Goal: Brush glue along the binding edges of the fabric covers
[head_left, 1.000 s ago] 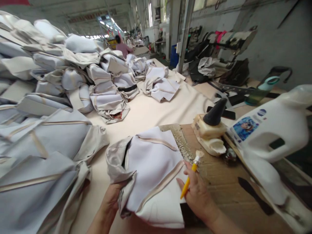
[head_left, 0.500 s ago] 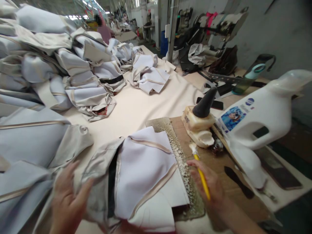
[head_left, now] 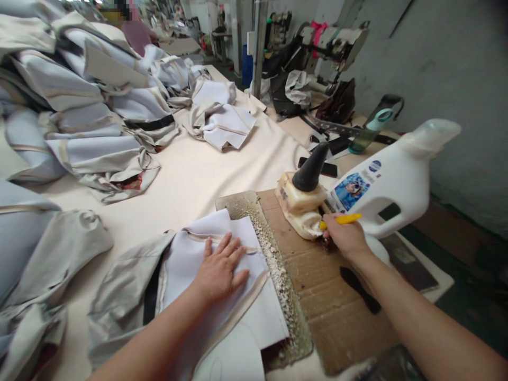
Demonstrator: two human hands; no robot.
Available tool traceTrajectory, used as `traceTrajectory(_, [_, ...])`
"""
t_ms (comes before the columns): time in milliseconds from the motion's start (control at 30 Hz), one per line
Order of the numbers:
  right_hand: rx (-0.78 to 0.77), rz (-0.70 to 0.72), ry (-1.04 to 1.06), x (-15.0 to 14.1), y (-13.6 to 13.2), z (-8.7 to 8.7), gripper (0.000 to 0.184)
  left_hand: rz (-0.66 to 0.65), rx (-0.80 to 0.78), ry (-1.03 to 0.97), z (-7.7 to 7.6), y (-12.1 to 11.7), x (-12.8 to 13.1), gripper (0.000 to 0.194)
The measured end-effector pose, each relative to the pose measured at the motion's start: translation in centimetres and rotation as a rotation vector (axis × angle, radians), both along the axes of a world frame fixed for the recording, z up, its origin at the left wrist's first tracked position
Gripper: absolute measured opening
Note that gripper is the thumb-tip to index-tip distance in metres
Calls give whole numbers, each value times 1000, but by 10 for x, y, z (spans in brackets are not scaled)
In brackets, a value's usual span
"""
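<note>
My left hand (head_left: 223,269) lies flat with fingers spread on a pale lilac fabric piece (head_left: 180,278) with beige tape along its seams. Grey cloth (head_left: 127,296) is joined to its left side. The piece rests partly on a board (head_left: 254,225) crusted with dried white bits. My right hand (head_left: 344,235) is closed around a yellow-handled brush (head_left: 349,217). The brush's white tip is at the mouth of a cut-open, whitish plastic container (head_left: 305,225). A black cone (head_left: 313,168) stands on top of that container.
Piled fabric pieces (head_left: 75,95) cover the table's left side. A white jug (head_left: 408,169) stands at the right, beyond the brown cardboard (head_left: 313,296). A dark blade-shaped strip (head_left: 359,290) lies on the cardboard. Farther back are a phone (head_left: 327,168), a bottle (head_left: 365,136) and a sewing machine (head_left: 337,45).
My left hand has moved right from the grey cloth onto the lilac fabric. My right hand has carried the brush up and right to the container. The view has shifted right.
</note>
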State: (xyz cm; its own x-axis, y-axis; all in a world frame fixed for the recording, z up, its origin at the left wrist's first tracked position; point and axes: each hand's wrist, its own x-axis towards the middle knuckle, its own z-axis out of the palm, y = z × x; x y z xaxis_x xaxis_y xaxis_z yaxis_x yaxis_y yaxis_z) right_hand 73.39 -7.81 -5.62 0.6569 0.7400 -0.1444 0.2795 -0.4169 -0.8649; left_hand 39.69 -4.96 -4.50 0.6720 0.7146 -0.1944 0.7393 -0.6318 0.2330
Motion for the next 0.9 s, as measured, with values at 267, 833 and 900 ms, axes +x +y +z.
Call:
traceTrajectory(267, [-14,-6,-69,7,-11,16,31,15,43,-43,-5,-4,0,53])
traceTrajectory(833, [-13,347,-57,-6,-78,22,31,16,74,-54,-8,-5,-1,51])
traceTrajectory(900, [96,265,-95,-4,-73,16,32,19,82,-51,-8,-5,-1,51])
